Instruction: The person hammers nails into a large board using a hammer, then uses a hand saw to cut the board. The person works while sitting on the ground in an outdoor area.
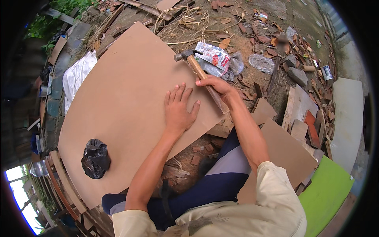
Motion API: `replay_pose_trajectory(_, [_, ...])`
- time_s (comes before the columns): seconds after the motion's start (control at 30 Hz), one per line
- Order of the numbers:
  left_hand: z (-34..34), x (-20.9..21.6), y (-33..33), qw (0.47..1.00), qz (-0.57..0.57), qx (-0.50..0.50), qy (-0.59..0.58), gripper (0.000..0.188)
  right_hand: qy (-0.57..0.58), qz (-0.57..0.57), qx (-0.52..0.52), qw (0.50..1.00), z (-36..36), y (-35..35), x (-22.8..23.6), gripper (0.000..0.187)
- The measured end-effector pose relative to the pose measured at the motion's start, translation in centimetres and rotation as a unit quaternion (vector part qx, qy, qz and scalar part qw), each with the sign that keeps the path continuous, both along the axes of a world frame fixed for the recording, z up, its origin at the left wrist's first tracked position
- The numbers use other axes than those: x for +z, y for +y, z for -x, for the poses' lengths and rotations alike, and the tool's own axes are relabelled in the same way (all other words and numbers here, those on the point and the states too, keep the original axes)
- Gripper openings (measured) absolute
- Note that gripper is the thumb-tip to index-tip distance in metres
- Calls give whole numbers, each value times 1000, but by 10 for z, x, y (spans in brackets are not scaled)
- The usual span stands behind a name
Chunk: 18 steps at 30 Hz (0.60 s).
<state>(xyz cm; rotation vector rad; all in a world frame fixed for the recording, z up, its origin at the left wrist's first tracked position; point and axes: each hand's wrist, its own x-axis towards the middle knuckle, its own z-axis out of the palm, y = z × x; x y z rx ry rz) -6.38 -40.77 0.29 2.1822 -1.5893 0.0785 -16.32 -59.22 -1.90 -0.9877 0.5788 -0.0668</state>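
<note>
A large brown board (pixel 118 91) lies in front of me, one corner pointing away. My left hand (pixel 179 108) rests flat on it near its right edge, fingers stretched out and holding nothing. Gripped in my right hand (pixel 219 87) is a claw hammer (pixel 202 75) with a wooden handle. Its metal head is over the board's upper right edge, and the handle slants down toward me. On the lower left of the board sits a crumpled black plastic bag (pixel 96 158); what is inside it cannot be seen.
Beyond the board lie a printed plastic wrapper (pixel 213 59), dry leaves, stones (pixel 297 76) and dry vines (pixel 185 23). A white sack (pixel 79 75) is at the left. Wood scraps (pixel 312 128), another brown board (pixel 276 152) and a green panel (pixel 327 193) lie at the right.
</note>
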Motion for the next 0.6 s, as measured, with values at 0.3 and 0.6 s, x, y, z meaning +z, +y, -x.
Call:
replay_pose_trajectory(0.3, [-1,-6,2,1000,6,16,24,58,14,-5,-32,999,-8,2,-2,33])
replay_pose_trajectory(0.6, [6,1,3,989,-73,121,-33,83,13,13,-13,1000,-4,0,7,33])
